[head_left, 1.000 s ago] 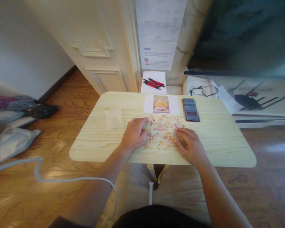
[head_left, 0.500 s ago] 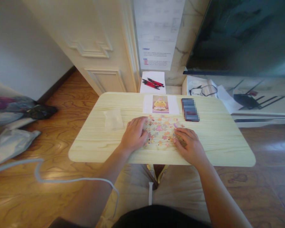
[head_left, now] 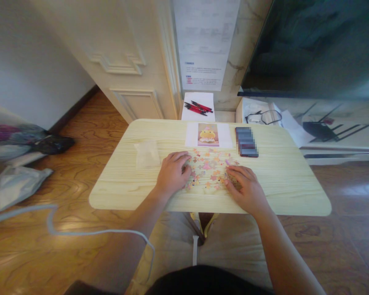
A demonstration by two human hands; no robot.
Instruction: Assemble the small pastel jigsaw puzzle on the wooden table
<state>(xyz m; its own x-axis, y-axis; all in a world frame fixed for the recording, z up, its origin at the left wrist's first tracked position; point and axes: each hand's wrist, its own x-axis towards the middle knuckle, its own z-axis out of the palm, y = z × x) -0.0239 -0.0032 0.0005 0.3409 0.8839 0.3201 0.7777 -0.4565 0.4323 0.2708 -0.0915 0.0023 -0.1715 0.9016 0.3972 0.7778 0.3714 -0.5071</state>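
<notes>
Far left on the floor lies a heap of cloth and a grey bag [head_left: 15, 184], cut off by the edge and hard to make out; a white cable [head_left: 80, 232] curls across the boards beside it. On the pale tabletop [head_left: 283, 184] a clear little plastic bag [head_left: 146, 154] lies near the left hand [head_left: 172, 174]; that hand rests palm down, fingers loosely curled, on the left edge of a scatter of puzzle pieces [head_left: 207, 169], and whether it pinches one I cannot tell; the pieces are too small and blurred to count. The right hand [head_left: 246, 189] lies flat on the scatter's right edge, hiding some pieces; it looks open, gripping nothing visible. Just beyond the pieces sits one picture card [head_left: 208, 135] showing a yellow figure; right of it one phone [head_left: 246, 141], its screen blurred. Behind the tabletop several red and black pens [head_left: 198, 107] lie on paper; further right, one pair of glasses [head_left: 263, 117].
</notes>
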